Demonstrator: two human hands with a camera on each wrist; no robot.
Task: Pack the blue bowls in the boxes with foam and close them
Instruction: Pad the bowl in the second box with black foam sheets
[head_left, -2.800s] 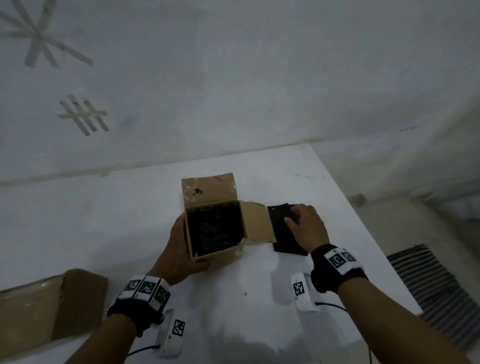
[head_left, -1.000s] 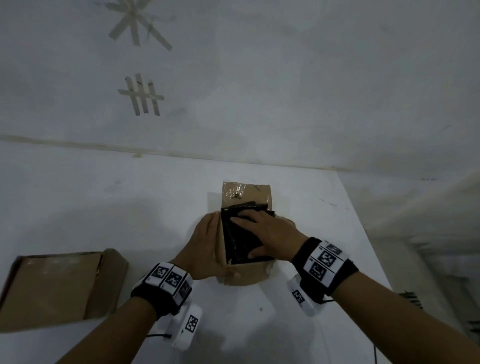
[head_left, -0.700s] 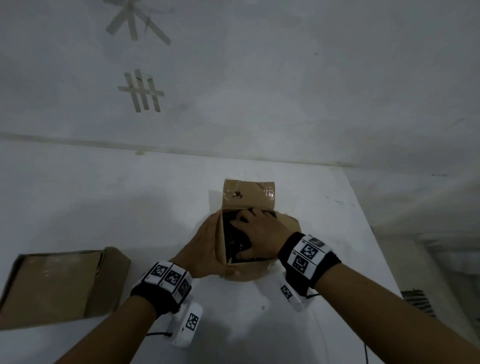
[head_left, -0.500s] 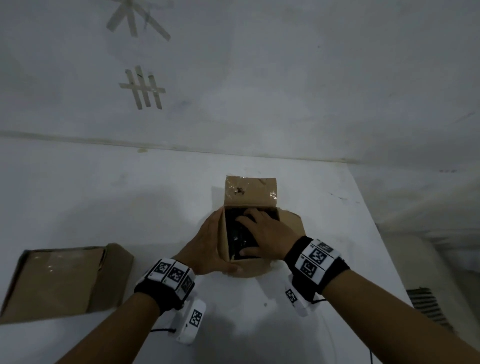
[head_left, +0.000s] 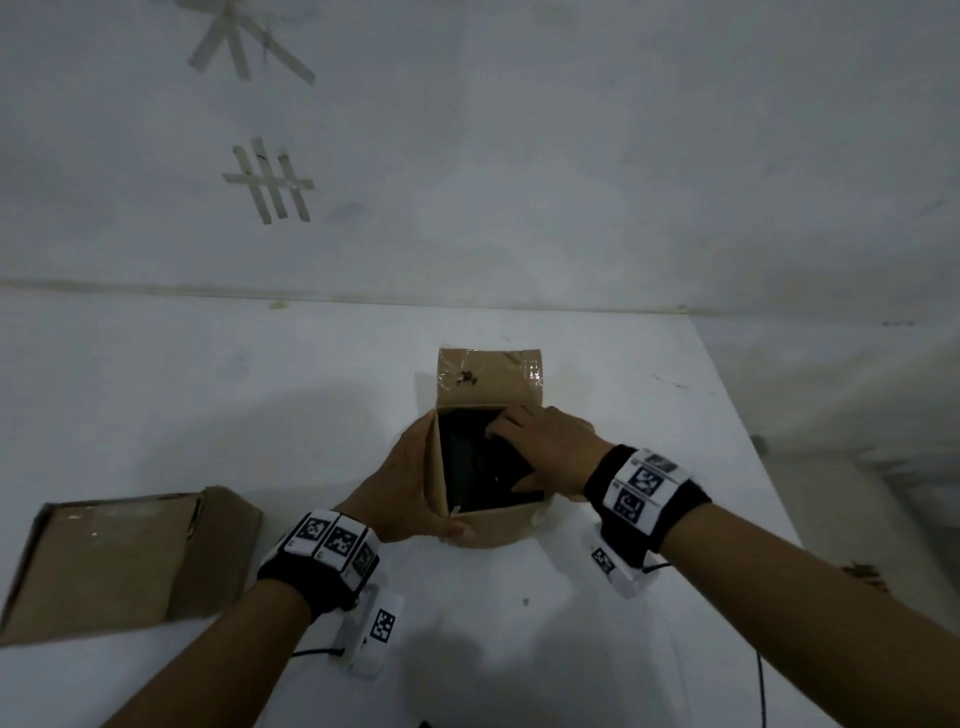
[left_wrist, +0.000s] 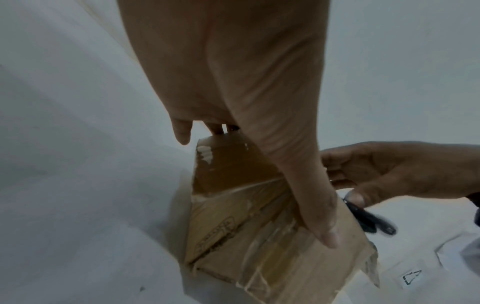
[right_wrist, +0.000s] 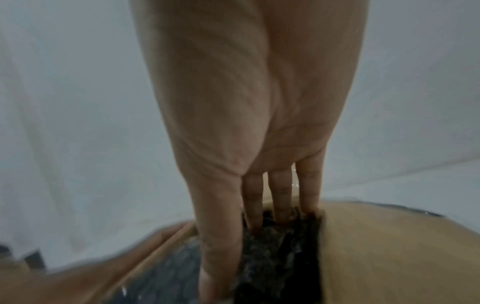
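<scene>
A small brown cardboard box (head_left: 498, 525) stands open in the middle of the white table, its far flap (head_left: 488, 379) upright. Black foam (head_left: 467, 467) fills the opening. No blue bowl shows in any view. My left hand (head_left: 410, 483) grips the box's left side, with the thumb along the front wall (left_wrist: 259, 236). My right hand (head_left: 545, 447) reaches in from the right and presses its straight fingers (right_wrist: 280, 197) down on the foam (right_wrist: 275, 257) near the far right corner.
A larger cardboard box (head_left: 119, 561) lies on the table at the left. The wall (head_left: 467, 208) runs close behind the table, with tape marks on it. The table's right edge (head_left: 748, 441) is near my right forearm.
My right hand took the black foam pad from the table right of the box, laid it over the opening and pushed it in. My left hand kept holding the box.
</scene>
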